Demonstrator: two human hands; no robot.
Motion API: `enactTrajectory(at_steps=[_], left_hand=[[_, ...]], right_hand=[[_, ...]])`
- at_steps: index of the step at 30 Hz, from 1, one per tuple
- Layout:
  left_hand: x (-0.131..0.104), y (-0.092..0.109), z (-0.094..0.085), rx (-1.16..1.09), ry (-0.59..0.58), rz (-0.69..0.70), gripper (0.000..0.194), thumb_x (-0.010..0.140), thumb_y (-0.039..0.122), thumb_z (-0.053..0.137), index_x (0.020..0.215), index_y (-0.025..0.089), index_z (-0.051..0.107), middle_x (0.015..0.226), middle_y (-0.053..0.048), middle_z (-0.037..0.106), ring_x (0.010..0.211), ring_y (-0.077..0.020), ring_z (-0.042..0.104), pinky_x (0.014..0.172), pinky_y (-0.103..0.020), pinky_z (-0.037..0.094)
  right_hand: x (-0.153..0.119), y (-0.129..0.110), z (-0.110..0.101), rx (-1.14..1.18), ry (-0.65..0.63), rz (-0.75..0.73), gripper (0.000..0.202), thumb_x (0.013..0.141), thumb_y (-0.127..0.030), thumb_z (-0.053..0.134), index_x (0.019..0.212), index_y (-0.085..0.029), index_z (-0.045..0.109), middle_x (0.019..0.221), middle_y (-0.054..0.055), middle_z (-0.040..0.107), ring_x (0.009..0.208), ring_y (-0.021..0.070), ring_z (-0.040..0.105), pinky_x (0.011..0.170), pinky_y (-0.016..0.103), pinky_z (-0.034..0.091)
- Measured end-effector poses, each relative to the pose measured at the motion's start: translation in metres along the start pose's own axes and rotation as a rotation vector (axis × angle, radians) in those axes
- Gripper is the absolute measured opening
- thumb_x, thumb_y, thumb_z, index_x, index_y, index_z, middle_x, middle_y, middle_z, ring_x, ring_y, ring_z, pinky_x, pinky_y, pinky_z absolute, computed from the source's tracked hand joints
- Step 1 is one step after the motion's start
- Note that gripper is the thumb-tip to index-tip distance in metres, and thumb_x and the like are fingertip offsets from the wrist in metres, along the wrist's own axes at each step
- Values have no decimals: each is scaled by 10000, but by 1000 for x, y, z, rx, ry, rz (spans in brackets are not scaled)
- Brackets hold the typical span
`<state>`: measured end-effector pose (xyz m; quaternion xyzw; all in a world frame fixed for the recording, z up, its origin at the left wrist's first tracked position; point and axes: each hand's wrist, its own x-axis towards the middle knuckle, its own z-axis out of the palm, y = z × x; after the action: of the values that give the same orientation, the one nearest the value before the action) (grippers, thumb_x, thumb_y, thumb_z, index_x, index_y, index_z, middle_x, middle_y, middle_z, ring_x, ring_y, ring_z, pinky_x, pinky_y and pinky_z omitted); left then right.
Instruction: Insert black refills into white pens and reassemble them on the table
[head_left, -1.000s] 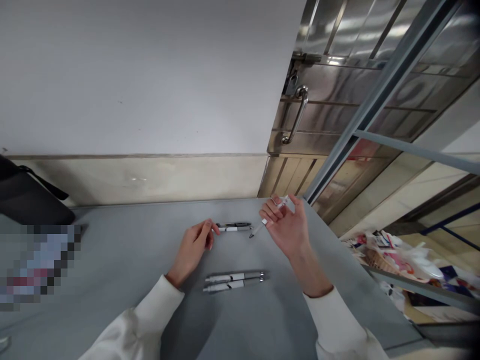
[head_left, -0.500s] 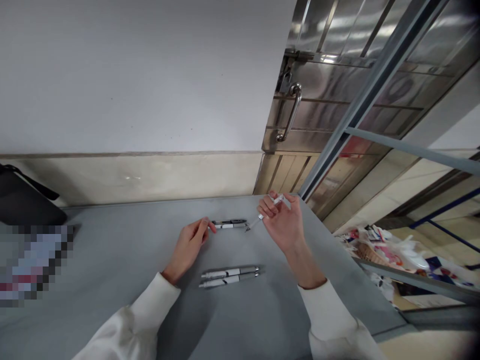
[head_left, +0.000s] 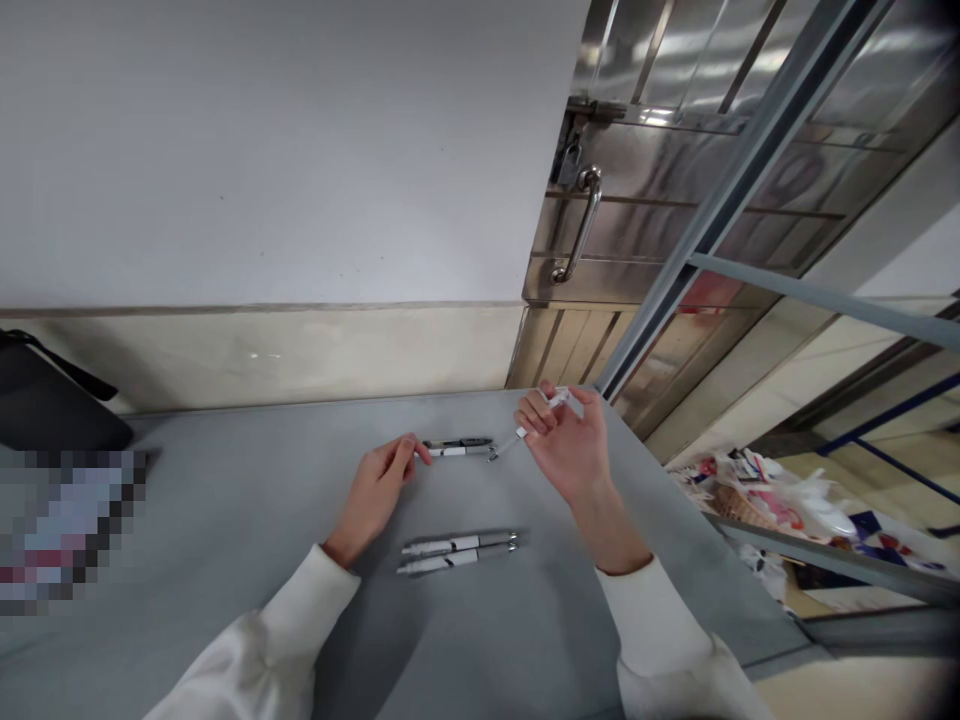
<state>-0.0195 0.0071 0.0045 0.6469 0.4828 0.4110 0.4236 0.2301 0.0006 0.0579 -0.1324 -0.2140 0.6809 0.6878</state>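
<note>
My right hand (head_left: 566,440) is closed round a white and clear pen (head_left: 507,443), whose lower end slants down to the left, just above the table. My left hand (head_left: 381,485) has its fingers pressed together at the left ends of two pens lying side by side, a dark one (head_left: 469,442) and a white one (head_left: 452,452). Nearer to me, two more white and grey pens (head_left: 459,544) (head_left: 457,560) lie almost parallel on the grey table (head_left: 247,520), between my forearms.
A black bag (head_left: 56,395) and a blurred-out flat item (head_left: 75,525) are at the left of the table. Behind it rises a wall (head_left: 285,150). To the right stand a metal frame (head_left: 690,265), a steel door (head_left: 637,220) and a shelf piled with plastic-wrapped things (head_left: 787,500).
The pen in my right hand has tilted very slightly, its lower end shifting a little to the left. My left hand has hardly moved.
</note>
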Motion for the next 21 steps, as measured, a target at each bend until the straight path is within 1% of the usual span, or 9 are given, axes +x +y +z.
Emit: enactTrajectory(at_steps=[5, 7, 9, 12, 14, 16, 18, 20, 21], left_hand=[[-1, 0, -1, 2, -8, 11, 556, 1049, 577, 389, 833, 174, 706, 624, 41, 368, 609, -163, 377, 614, -282, 301], [-2, 0, 0, -17, -32, 22, 536, 1061, 569, 380, 902, 180, 712, 629, 45, 377, 606, -161, 371, 609, -279, 303], [-4, 1, 1, -58, -58, 33, 483, 1068, 555, 391, 1017, 190, 702, 649, 44, 419, 618, -163, 395, 604, -271, 315], [-5, 4, 3, -126, -87, 56, 388, 1063, 524, 448, 1190, 211, 639, 727, 30, 519, 665, -165, 458, 618, -257, 359], [-6, 6, 4, -158, -102, 88, 363, 1056, 493, 491, 1280, 225, 590, 792, 18, 563, 690, -161, 483, 641, -250, 395], [-6, 8, 4, -178, -111, 126, 385, 1045, 464, 538, 1354, 235, 552, 866, 2, 598, 729, -157, 515, 677, -249, 431], [-8, 10, 3, -185, -117, 163, 436, 1019, 435, 605, 1402, 240, 534, 942, -18, 634, 805, -163, 568, 733, -257, 465], [-10, 13, 3, -165, -129, 184, 443, 986, 417, 666, 1378, 234, 572, 963, -28, 662, 852, -174, 605, 780, -271, 482], [-11, 15, 3, -143, -138, 188, 404, 971, 414, 687, 1322, 224, 620, 955, -31, 676, 853, -178, 614, 791, -278, 484]], right_hand=[[-3, -1, 4, -39, -31, -28, 152, 934, -330, 562, 840, -214, 590, 655, -59, 229, 578, 145, 313, 557, 248, 420], [-2, 3, 6, -96, -40, -30, 131, 923, -307, 572, 839, -216, 614, 664, -53, 245, 587, 150, 323, 570, 256, 429], [-1, 7, 6, -181, -46, -28, 90, 894, -261, 609, 814, -222, 626, 674, -40, 290, 602, 153, 348, 586, 266, 435], [-1, 15, 3, -366, -82, -18, 31, 878, -238, 694, 859, -227, 672, 775, 0, 486, 673, 150, 444, 644, 279, 451], [-1, 18, -1, -553, -135, -10, 72, 898, -284, 738, 947, -239, 712, 876, 16, 598, 734, 153, 508, 696, 289, 462], [-2, 20, -4, -771, -208, 29, 128, 927, -341, 744, 1020, -253, 734, 882, 13, 661, 742, 160, 547, 715, 300, 463], [-4, 21, -6, -941, -287, 103, 164, 938, -379, 740, 1058, -267, 738, 832, 3, 697, 705, 165, 577, 687, 308, 458], [-5, 23, -7, -1021, -355, 167, 185, 924, -395, 757, 1063, -275, 732, 800, -7, 721, 678, 168, 606, 661, 311, 455], [-6, 25, -7, -1043, -387, 189, 189, 915, -401, 768, 1046, -270, 728, 788, -10, 725, 678, 170, 620, 663, 311, 460]])
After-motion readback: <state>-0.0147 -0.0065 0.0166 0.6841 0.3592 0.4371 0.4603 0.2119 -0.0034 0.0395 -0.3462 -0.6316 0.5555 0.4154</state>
